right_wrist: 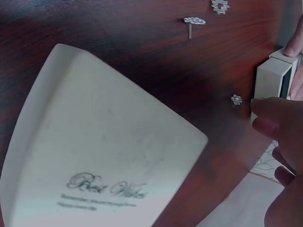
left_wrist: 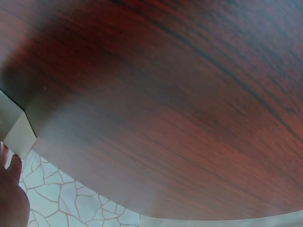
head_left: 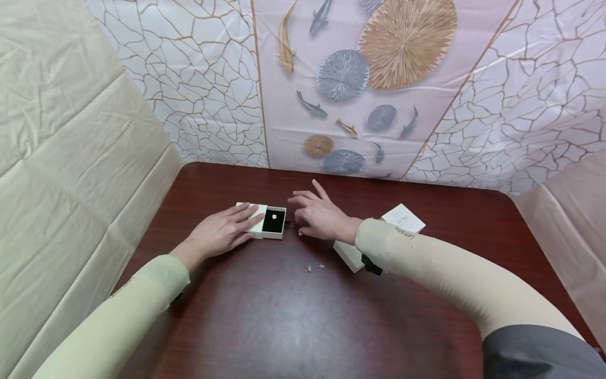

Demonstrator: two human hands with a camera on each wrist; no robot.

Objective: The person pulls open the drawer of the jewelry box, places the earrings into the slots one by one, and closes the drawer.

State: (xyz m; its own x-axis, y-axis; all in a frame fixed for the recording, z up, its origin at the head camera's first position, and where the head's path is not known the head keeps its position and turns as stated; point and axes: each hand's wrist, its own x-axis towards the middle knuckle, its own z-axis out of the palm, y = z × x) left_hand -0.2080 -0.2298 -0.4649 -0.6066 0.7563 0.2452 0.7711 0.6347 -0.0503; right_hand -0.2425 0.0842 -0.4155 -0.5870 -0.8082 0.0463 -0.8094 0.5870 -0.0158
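Note:
My left hand (head_left: 222, 229) rests with extended fingers over the cover of a small white drawer box (head_left: 259, 227). The drawer is partly slid out to the right, showing a black insert (head_left: 270, 223) that holds a flower-shaped stud earring (head_left: 274, 216). Just right of it, my right hand (head_left: 322, 215) hovers low over the table, index finger raised and thumb lowest. Close to that thumb lies another small sparkly flower stud (right_wrist: 236, 99). Nothing shows between the right fingers in the right wrist view.
Nearer to me lie a stud earring with a post (right_wrist: 194, 21) and a toothed, gear-shaped sparkly piece (right_wrist: 220, 6). A white box printed "Best Wishes" (right_wrist: 109, 123) lies under my right forearm, its middle hidden by the sleeve in the head view. Patterned cloth (head_left: 341, 79) hangs behind the table.

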